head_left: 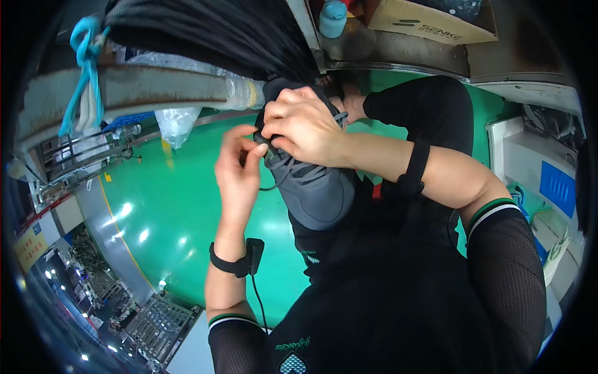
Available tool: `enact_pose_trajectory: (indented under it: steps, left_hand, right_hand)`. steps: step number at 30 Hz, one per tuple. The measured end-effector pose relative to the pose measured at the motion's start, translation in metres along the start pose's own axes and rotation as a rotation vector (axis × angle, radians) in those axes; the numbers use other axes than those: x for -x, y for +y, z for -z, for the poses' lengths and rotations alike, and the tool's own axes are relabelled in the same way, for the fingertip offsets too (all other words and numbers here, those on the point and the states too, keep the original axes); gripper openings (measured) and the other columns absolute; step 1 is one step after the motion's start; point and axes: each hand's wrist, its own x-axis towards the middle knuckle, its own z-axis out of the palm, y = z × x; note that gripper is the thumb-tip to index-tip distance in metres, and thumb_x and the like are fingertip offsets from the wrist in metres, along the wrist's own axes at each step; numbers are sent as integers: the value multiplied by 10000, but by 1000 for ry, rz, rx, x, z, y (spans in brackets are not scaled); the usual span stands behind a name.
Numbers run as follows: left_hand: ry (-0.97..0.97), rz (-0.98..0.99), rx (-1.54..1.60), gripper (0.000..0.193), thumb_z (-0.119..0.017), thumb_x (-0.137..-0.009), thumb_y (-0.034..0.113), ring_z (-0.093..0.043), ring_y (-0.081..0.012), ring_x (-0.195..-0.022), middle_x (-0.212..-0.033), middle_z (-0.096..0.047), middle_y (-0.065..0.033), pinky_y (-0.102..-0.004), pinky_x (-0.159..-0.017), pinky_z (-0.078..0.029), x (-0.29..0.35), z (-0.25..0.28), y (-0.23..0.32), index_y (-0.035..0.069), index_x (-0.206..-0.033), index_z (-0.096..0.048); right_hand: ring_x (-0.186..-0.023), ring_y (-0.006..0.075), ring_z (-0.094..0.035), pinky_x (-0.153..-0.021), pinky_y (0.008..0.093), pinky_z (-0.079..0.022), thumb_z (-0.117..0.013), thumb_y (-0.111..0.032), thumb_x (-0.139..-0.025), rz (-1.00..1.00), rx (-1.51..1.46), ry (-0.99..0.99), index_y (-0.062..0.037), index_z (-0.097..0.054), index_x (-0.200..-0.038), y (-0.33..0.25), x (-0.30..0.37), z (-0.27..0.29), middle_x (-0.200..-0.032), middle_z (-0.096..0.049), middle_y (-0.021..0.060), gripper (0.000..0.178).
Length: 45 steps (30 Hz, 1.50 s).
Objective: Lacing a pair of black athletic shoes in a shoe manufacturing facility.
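Your right hand (305, 124) bends over the laces (285, 167), its grip too hidden to tell; your left hand (238, 162) pinches a small dark piece (261, 139) beside them. The shoe (319, 202) lies beneath both, toe toward you. Expect it to be light and pliable; hold it at midfoot, the soft laces near their ends. Beyond is the floor (187, 190)

The grey shoe (317, 198) before you looks smooth and matt at the toe, its laces (293, 168) woven cord. Your sleeve (507, 268) is textured mesh cloth. The green floor (168, 218) is smooth and glossy, the beam (162, 87) rough, rusty metal, the clear bag (177, 124) crinkled, shiny plastic, the carton (436, 36) matt cardboard.
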Motion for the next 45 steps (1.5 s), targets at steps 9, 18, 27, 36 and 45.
enact_pose_trajectory:
  steps: [9, 18, 27, 36, 45]
  left_hand:
    - [-32, 212, 532, 401, -634, -900, 62, -531, -93, -709, -773, -565, -31, -237, -658, -435, -1, 10, -7, -22, -1258, -474]
    - [531, -124, 247, 322, -531, -978, 151, -606, -123, -776, -829, -658, -78, -271, -766, -486, 31, 77, 52, -12, -1255, -517]
    - [-73, 565, 1105, 749, -480, -941, 571, -442, -251, -1297, -1407, -470, -165, -429, -1065, -365, 17, -37, -57, -9, -1407, -396]
    - [-60, -125, 1187, 608, -707, -804, 181, -588, -246, -1142, -1260, -601, -153, -372, -1016, -432, 112, 120, 139, -35, -1328, -489]
    - [842, -329, -777, 461, -613, -887, 346, -385, -324, -1309, -1354, -498, -118, -560, -1079, -270, -33, 267, 187, 118, -1286, -568]
  right_hand:
    - [-859, 188, -521, -825, 381, -390, -752, -88, -624, -32, -34, 14, -126, -640, -690, -10, -2, -9, -805, -567, -35, 135]
    - [-984, 296, -482, -837, 396, -431, -718, -53, -708, -122, -170, 115, -93, -584, -730, 22, 25, 45, -1001, -514, 67, 141]
    - [-1099, 181, -544, -957, 312, -426, -520, -363, -982, -937, -738, -236, -42, -523, -1269, 62, 42, 45, -1215, -560, 78, 430]
    - [-1372, 238, -334, -1095, 363, -322, -442, -459, -999, -585, -843, -399, -104, -274, -1500, -104, 19, 153, -1495, -357, 114, 637]
    - [-1018, 141, -620, -900, 278, -481, -593, -133, -941, -298, -478, 12, 18, -592, -1204, -80, 31, 262, -1063, -668, 89, 302]
